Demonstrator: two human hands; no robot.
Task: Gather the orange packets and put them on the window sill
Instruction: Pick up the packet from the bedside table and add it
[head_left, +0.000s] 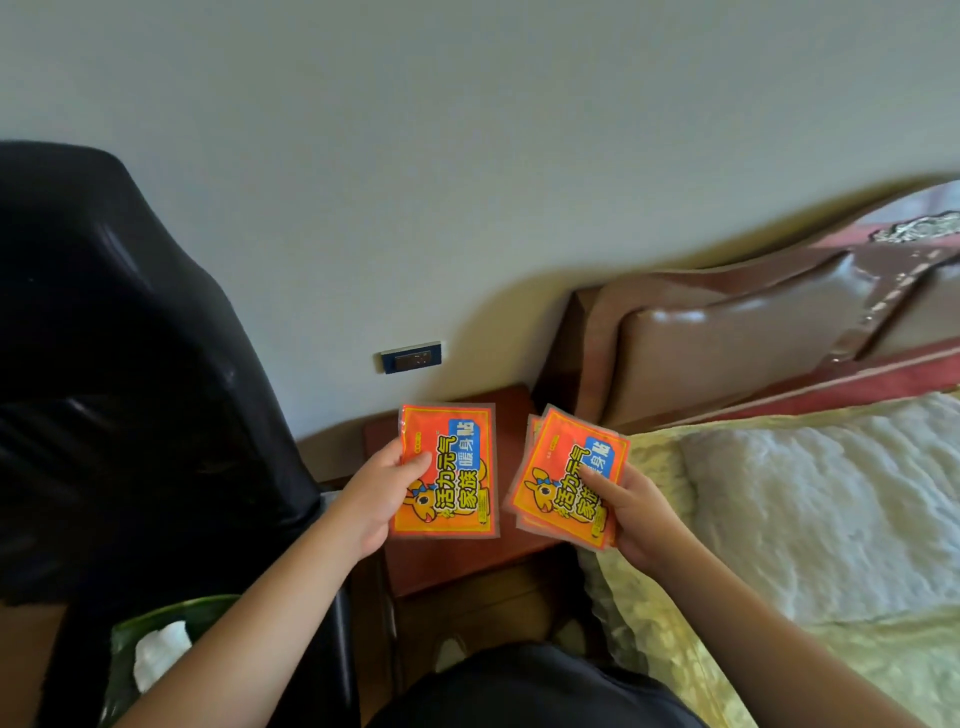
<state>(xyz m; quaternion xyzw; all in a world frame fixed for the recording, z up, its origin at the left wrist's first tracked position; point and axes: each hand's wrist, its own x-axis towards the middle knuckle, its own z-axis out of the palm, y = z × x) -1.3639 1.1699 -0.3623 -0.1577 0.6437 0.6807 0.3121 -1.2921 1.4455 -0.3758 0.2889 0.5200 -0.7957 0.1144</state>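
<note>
My left hand (376, 493) grips one orange packet (452, 478) by its left edge, its printed face up. My right hand (631, 512) holds a fanned stack of orange packets (563, 467), thumb pressed on the top one. Both are raised above a reddish-brown bedside table (467, 564), a small gap between the two. No window sill is in view.
A black padded chair (119, 374) fills the left. A bed with a yellow cover and a white pillow (810, 499) lies to the right, with a brown padded headboard (727, 332) behind. A dark wall socket (410, 356) sits on the pale wall. A green bin with white tissue (156, 649) stands lower left.
</note>
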